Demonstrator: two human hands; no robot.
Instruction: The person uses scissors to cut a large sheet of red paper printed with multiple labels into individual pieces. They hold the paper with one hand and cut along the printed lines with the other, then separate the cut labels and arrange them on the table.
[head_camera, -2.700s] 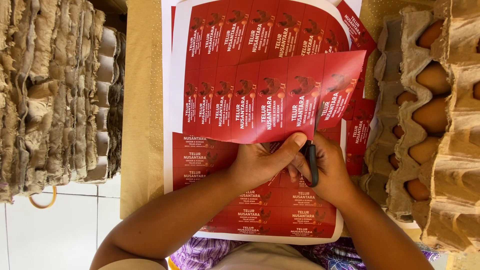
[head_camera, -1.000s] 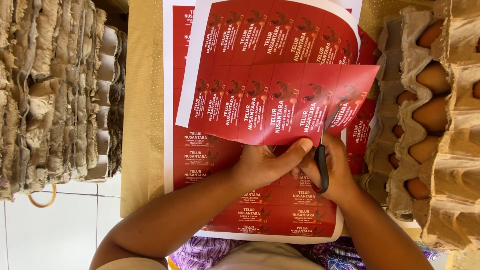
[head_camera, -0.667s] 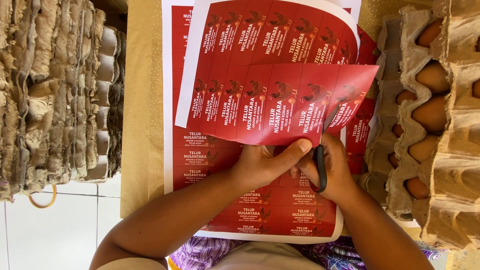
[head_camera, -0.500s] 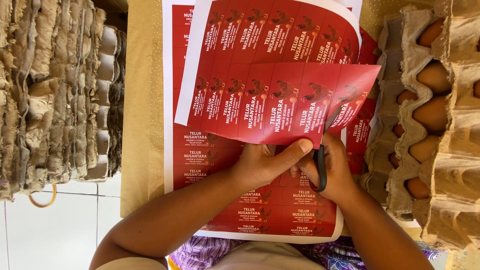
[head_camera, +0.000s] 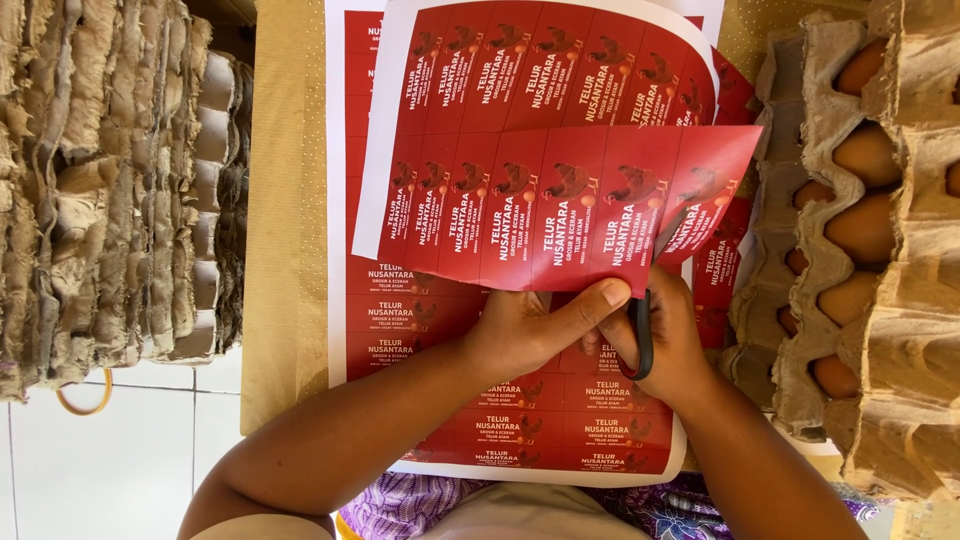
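Observation:
My left hand (head_camera: 535, 330) pinches the lower edge of a red printed label sheet (head_camera: 540, 190) with a white border, thumb on top, holding it up above the table. My right hand (head_camera: 668, 340) grips black-handled scissors (head_camera: 642, 335) whose blades reach up into the sheet's right side, behind the red paper. Part of the sheet curls forward as a strip of labels. Beneath both hands lies another sheet of red labels (head_camera: 520, 430) flat on the brown surface.
A tall stack of grey cardboard egg trays (head_camera: 100, 190) stands at the left. At the right are cardboard trays holding brown eggs (head_camera: 865, 225). A tan rubber band (head_camera: 85, 405) lies on white tiles at the lower left.
The held sheet has shifted right and slightly down since the earliest frame, and the scissors have advanced along it. In the last second almost nothing has moved.

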